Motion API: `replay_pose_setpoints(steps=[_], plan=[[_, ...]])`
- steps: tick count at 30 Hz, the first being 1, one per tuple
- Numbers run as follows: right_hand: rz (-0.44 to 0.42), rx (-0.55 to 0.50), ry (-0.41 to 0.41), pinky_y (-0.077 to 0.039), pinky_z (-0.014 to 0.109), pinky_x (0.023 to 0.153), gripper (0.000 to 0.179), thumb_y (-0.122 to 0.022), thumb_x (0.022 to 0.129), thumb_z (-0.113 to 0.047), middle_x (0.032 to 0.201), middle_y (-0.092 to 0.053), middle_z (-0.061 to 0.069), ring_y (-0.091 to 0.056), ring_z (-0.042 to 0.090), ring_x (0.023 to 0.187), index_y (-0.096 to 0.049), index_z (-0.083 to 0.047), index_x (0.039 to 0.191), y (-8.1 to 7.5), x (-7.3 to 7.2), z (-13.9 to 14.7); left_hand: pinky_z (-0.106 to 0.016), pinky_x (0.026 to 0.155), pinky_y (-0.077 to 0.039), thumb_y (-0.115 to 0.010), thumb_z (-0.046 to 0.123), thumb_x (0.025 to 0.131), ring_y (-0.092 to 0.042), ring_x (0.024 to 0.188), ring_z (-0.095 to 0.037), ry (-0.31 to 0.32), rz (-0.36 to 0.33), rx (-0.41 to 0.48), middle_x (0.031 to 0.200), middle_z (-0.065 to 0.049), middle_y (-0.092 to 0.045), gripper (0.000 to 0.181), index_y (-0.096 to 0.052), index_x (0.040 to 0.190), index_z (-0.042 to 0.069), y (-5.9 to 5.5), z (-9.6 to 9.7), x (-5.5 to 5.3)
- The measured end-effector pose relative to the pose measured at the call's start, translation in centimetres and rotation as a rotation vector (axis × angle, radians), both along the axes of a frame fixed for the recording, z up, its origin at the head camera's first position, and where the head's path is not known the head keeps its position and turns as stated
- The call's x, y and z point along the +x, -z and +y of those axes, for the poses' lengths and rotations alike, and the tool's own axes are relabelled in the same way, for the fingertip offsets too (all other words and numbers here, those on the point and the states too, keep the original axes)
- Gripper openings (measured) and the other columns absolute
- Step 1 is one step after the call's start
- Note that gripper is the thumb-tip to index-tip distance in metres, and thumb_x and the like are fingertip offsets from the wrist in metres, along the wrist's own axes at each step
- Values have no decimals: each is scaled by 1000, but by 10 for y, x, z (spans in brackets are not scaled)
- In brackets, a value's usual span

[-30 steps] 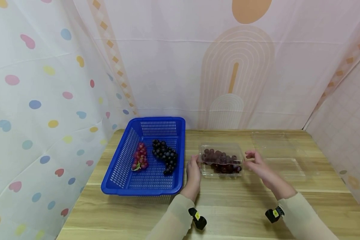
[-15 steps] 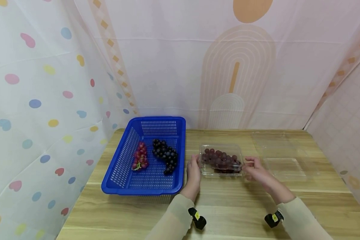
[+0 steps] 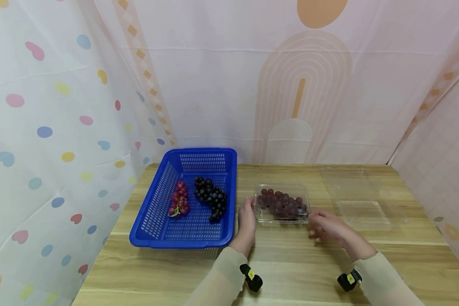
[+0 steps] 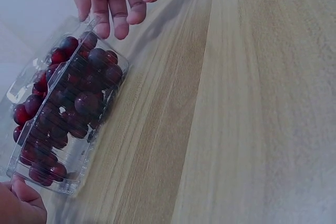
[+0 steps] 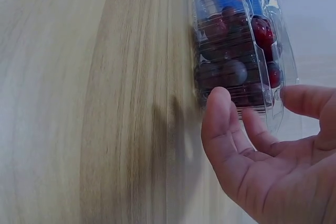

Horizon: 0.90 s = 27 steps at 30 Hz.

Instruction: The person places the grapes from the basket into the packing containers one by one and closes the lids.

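Note:
A clear plastic clamshell box (image 3: 262,216) with its lid down stands on the table in the head view. Dark red grapes (image 3: 281,202) fill much of it, also visible through the ribbed wall in both wrist views. My left hand (image 3: 247,223) rests along the box's left side, fingers fairly straight. At the right front corner is my right hand (image 3: 329,227). In the right wrist view its thumb (image 5: 304,100) touches the rim, while the other fingers (image 5: 218,121) are loosely bent beside the box, not wrapped around it. My left fingertips are partly hidden.
Left of the box stands a blue basket (image 3: 231,195) holding a red grape bunch (image 3: 179,199) and a black grape bunch (image 3: 210,197). Another clear plastic container (image 3: 363,212) lies open at the right. Patterned curtains (image 3: 214,85) hang behind the wooden table (image 3: 290,272).
The lid's front edge has come down onto the box. My right hand has shifted slightly toward the near side along the right corner. My left hand has stayed put.

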State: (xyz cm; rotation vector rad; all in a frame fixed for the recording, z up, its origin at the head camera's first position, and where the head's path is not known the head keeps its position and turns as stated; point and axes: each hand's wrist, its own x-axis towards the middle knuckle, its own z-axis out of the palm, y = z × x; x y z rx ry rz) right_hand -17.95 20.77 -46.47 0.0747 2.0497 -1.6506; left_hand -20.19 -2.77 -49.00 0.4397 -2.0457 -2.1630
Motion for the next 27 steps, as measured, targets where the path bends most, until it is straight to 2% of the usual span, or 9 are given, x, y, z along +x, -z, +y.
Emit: replay_pose_setpoints(steps=[6,10,12,13,15,17,19,21,27], plan=[[7,33,-17,-51,30,60,30,-41,101,-22,85,-55,5,-58,14,73,-48,7,107,2,-1,0,-45,97,-43,-27,24,104,-57,107,-32,1,14,-13,115,-24,-61,49,-60,113,-11,0,0,0],[6,35,-24,-52,31,61,29,-40,101,-22,85,-55,4,-58,14,73,-49,6,104,2,-2,1,-34,83,-46,-30,24,103,-55,86,-19,-6,23,-16,90,-12,-61,44,-60,91,-5,1,-1,-1],[5,22,-30,-52,31,62,29,-39,101,-21,85,-55,4,-58,13,73,-49,6,105,2,-2,2,-31,74,-43,-34,24,102,-50,76,-16,-19,21,-21,78,-6,-54,40,-57,83,-3,1,0,-1],[4,14,-32,-53,31,63,29,-39,101,-20,85,-55,4,-57,13,74,-49,6,106,2,-2,2,-30,73,-42,-36,25,101,-49,75,-16,-27,12,-30,77,-4,-51,40,-57,82,-3,2,0,-1],[-1,-1,-26,-53,31,64,29,-39,101,-19,86,-56,3,-57,12,74,-49,7,107,3,-3,2,-32,78,-44,-41,24,99,-52,82,-18,-43,0,-42,83,-5,-55,38,-63,91,-5,2,0,-1],[-6,-16,-19,-53,31,65,29,-39,101,-19,86,-56,3,-57,12,74,-49,8,109,3,-3,2,-37,87,-45,-44,22,98,-55,94,-25,-33,-19,-60,96,-12,-59,36,-64,106,-8,3,1,0],[-10,-25,-9,-53,30,65,29,-40,101,-18,86,-57,3,-57,11,75,-49,8,110,4,-2,1,-42,99,-40,-46,18,97,-51,113,-31,-18,-23,-78,117,-19,-55,38,-59,121,-7,3,1,1],[-16,-34,8,-53,30,65,28,-40,100,-17,86,-57,3,-57,11,75,-50,7,110,4,-2,1,-44,104,-37,-46,15,97,-46,122,-35,1,-20,-78,128,-23,-50,39,-53,129,-7,4,1,1],[-15,-50,40,-53,29,64,24,-42,99,-15,87,-57,3,-56,11,74,-51,6,107,6,-2,0,-44,102,-40,-45,12,98,-48,119,-35,19,-7,-101,126,-23,-50,39,-50,132,-7,5,1,2]])
